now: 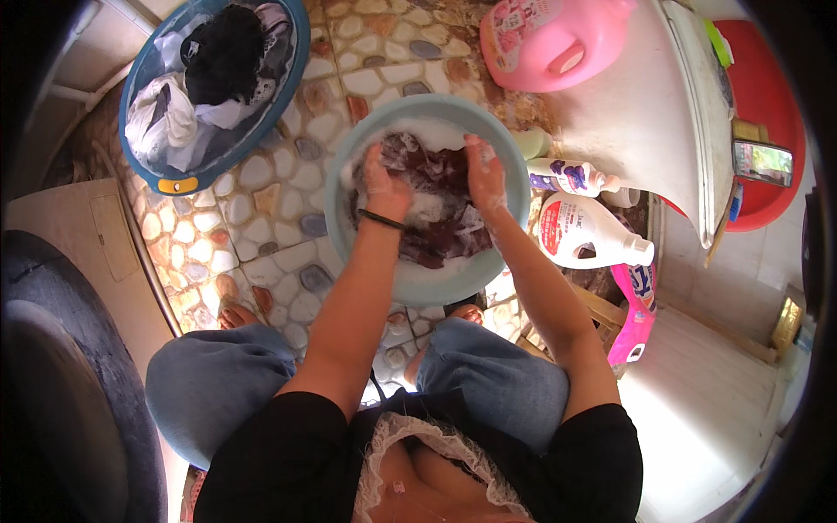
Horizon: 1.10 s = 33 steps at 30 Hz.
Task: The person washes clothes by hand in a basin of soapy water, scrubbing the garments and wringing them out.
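A round light-blue basin (428, 297) stands on the floor before me. In its foamy water lies a dark maroon wet garment (448, 238). My left hand (386, 183), with a dark band at the wrist, is over the left part of the cloth. Opposite it, my right hand (484, 173) is at the cloth's right edge near the basin wall, suds on its skin. Both hands touch the cloth or foam; whether the fingers grip any fabric cannot be told.
A blue oval tub (297, 72) with black and white laundry stands upper left. On the right are a pink detergent jug (556, 46), a white bottle (575, 232), a smaller purple-labelled bottle (565, 176) and a pink bag (634, 314). A red basin (765, 85) is farther right.
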### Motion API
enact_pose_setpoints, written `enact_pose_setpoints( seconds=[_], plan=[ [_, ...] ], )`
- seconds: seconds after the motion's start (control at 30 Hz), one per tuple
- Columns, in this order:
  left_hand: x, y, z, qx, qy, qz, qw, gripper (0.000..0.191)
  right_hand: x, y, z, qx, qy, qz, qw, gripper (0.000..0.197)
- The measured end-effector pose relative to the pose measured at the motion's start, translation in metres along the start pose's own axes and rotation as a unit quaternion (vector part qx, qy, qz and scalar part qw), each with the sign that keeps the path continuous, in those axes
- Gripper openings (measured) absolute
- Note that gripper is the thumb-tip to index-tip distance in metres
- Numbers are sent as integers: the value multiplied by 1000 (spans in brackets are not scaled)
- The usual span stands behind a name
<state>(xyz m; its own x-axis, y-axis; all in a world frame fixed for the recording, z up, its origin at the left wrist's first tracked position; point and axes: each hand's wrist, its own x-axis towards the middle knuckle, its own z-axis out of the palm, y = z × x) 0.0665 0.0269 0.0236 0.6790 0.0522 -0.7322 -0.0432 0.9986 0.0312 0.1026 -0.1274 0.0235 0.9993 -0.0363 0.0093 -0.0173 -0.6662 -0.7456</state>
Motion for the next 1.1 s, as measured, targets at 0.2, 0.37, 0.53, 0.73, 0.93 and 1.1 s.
enact_pose_setpoints(
  seconds=[0.2,0.37,0.53,0.73,0.93,1.1],
  plan=[
    [53,5,-56,104,62,-60,991,48,23,8,29,-276,-348,149,884,60],
    [65,0,-76,163,195,-46,966,45,33,48,57,-347,-600,16,721,48],
    [79,-19,-75,146,100,-85,981,45,29,47,40,-267,-332,61,902,43],
    [55,1,-71,219,-241,-55,944,47,-75,-60,16,-79,-195,-276,938,59],
    [-2,-45,-27,79,-129,-96,984,39,8,-43,-17,169,-211,58,961,42],
    [-31,-42,-20,40,-224,-102,968,37,-1,-63,-9,140,-134,58,979,36]
  ],
)
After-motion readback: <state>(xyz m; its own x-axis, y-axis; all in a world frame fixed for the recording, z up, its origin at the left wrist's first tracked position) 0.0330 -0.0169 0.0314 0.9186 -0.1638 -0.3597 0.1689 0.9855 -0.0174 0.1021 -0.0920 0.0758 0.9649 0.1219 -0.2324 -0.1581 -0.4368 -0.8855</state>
